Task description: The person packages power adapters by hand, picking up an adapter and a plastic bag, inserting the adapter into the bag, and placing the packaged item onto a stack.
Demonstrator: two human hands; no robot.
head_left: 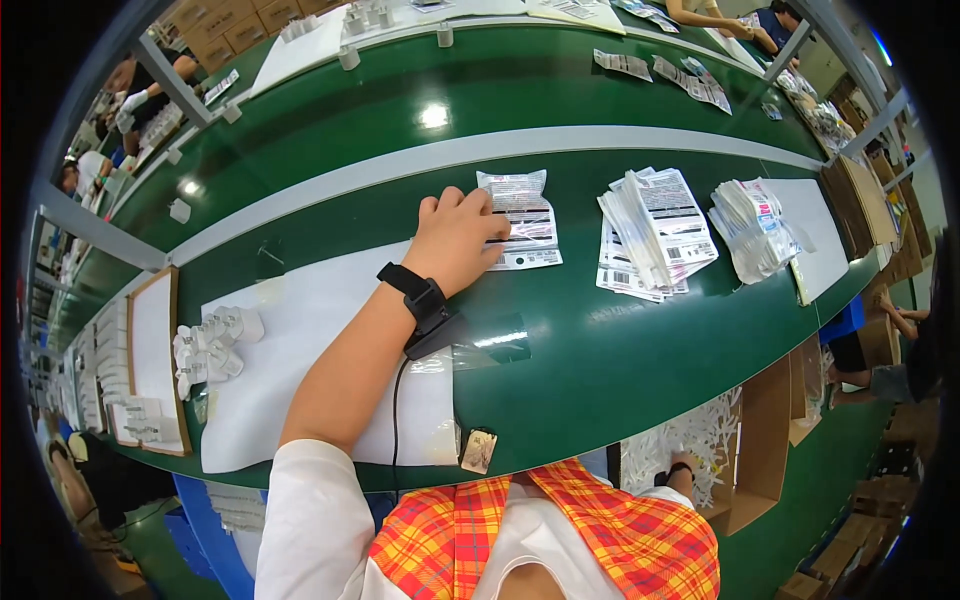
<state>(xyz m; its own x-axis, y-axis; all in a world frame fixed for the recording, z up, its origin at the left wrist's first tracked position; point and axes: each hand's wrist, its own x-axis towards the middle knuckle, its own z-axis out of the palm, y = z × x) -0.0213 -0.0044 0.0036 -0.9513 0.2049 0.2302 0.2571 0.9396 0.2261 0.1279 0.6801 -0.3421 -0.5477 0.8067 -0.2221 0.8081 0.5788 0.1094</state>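
Bench (640,360), green, curving across the middle of the frame. Left hand (455,240) reaches up from the lower centre and lies flat, palm down, just above centre; fingers (478,205) loosely spread and extended, their tips resting on the left edge of a clear packet (525,220) with a printed label. Nothing pinched or lifted; the packet lies flat on the bench, pressed under the fingertips. Black wristband (420,295) on that wrist, with a dark cable (396,400) running down toward the body. Right hand not in view. Right of the packet, a fanned stack of leaflets (655,235), apart from it; further right, a heap of clear bags (755,228) beside a white sheet (815,235) near the bench's right end. Under the forearm, a large white mat (320,320) covers the left centre of the bench; on its left part, a cluster of small white parts (210,340). Further left, a wooden-framed tray (152,340) with more white pieces at its lower end. A small metal tag (479,450) sits at the near edge of the bench, lower centre. Empty clear film (495,340) lies just below the wrist. More packets (665,75) lie on the far belt, upper right of the frame.
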